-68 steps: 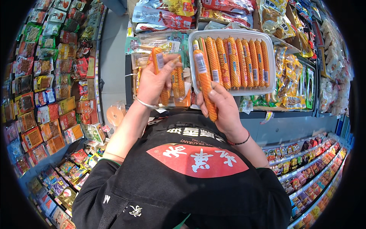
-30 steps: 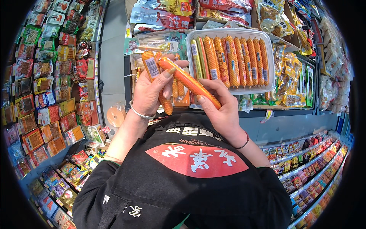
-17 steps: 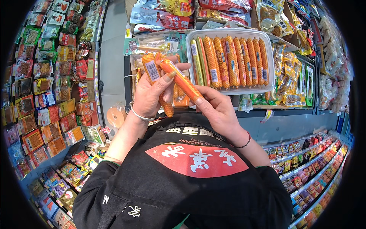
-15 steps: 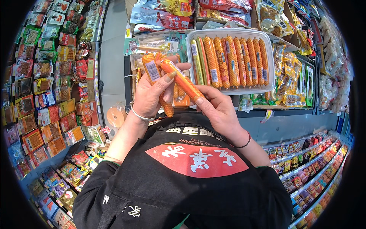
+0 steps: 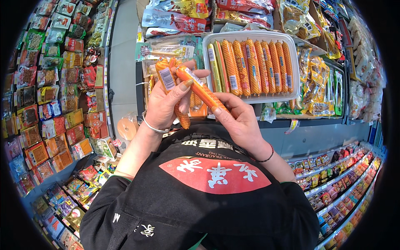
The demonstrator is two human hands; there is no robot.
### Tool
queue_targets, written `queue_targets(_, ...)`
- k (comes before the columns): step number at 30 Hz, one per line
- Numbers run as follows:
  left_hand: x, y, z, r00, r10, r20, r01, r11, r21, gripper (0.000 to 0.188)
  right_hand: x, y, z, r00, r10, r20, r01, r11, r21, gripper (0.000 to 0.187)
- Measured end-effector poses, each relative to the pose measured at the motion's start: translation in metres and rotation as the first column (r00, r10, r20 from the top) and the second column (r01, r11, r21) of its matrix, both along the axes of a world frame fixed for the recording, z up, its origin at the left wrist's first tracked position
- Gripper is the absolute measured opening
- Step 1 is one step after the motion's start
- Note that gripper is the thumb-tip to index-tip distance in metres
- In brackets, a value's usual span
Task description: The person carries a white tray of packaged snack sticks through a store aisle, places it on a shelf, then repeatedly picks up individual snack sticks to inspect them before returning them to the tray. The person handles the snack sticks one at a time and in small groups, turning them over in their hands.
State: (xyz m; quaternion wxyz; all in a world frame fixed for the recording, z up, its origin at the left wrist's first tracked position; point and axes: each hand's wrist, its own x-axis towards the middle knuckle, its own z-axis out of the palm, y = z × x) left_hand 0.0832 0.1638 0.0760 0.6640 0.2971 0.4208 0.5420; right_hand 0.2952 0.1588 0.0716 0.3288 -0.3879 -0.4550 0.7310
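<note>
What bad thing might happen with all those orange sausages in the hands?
The left hand grips several sausage sticks at once, bunched loosely, so one might slip out and fall. The right hand holds only the lower end of one sausage, whose top leans on the left thumb, so it might tip away. The white tray looks packed with sausages in a row, so squeezing more in might be tricky.

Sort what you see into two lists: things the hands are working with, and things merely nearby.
In hand:
- left hand gripping a bundle of sausage sticks
- right hand holding one orange sausage stick
- white tray of sausage sticks

Merely nearby:
- hanging snack packets
- yellow snack bags
- lower shelves
</note>
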Motion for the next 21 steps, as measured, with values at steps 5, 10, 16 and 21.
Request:
queue_targets(5, 0.000, -0.001, 0.001, 1.000, -0.009, 0.027, 0.009, 1.000, -0.005, 0.051, -0.001, -0.001, -0.001, 1.000, -0.011, -0.020, 0.011, 1.000, -0.002, 0.034)
queue_targets(10, 0.001, -0.002, 0.003, 0.999, -0.018, 0.044, 0.018, 1.000, -0.003, 0.050, 0.000, 0.000, 0.001, 0.999, -0.007, -0.031, 0.007, 1.000, -0.016, 0.034)
queue_targets(16, 0.005, -0.003, -0.006, 0.991, -0.016, 0.133, 0.012, 0.999, 0.032, 0.050, -0.002, 0.000, 0.001, 0.997, -0.050, -0.051, 0.049, 0.999, -0.024, 0.033)
queue_targets(21, 0.027, -0.006, -0.006, 0.967, -0.081, 0.242, 0.084, 0.996, -0.003, 0.048, -0.012, 0.001, -0.007, 0.997, -0.066, -0.032, 0.069, 0.991, 0.112, 0.034)
